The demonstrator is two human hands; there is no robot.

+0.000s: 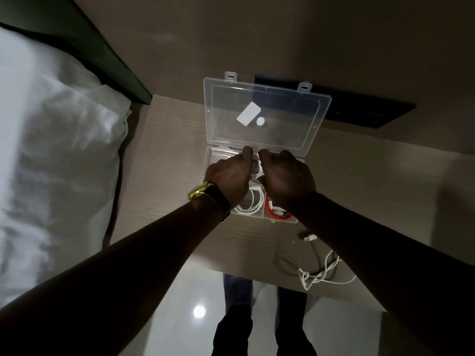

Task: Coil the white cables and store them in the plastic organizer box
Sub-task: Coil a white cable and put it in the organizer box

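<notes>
Nearest the viewer, a loose white cable (325,272) lies in a tangled heap on the pale wood-grain tabletop (169,160), well behind the right wrist, with a flat metal USB plug (307,237) at its far end. Below the table edge, a glossy floor shows a round light reflection, dark trouser legs and blue shoes (235,287).

Further out, both forearms reach over the clear plastic organizer box (213,156). A gold watch (201,192) on a dark strap sits on the left wrist. Just behind the knuckles, in the box's near compartments, a coiled white cable (253,201) rests in smooth rounded loops, and beside it, under the right wrist, lies an orange coil (272,210) with a white piece.

The left hand (230,174) and right hand (285,176) sit side by side, nearly touching, over the box's far compartments. Their fingers curl downward and close together around something small and greyish between them; exactly what they pinch is hidden by the hands.

Just beyond the fingertips, the hinged transparent lid (267,114) stands open, with two slotted latch tabs on its far edge. A blank white rectangular sticker (248,113) and a small white round one (260,121) are on it; no writing is legible. Past the lid, a dark flat panel (359,109) lies against the beige wall. Far to the left of the fingers, a rumpled white pillow (59,150) rests against a dark green headboard (108,55).
</notes>
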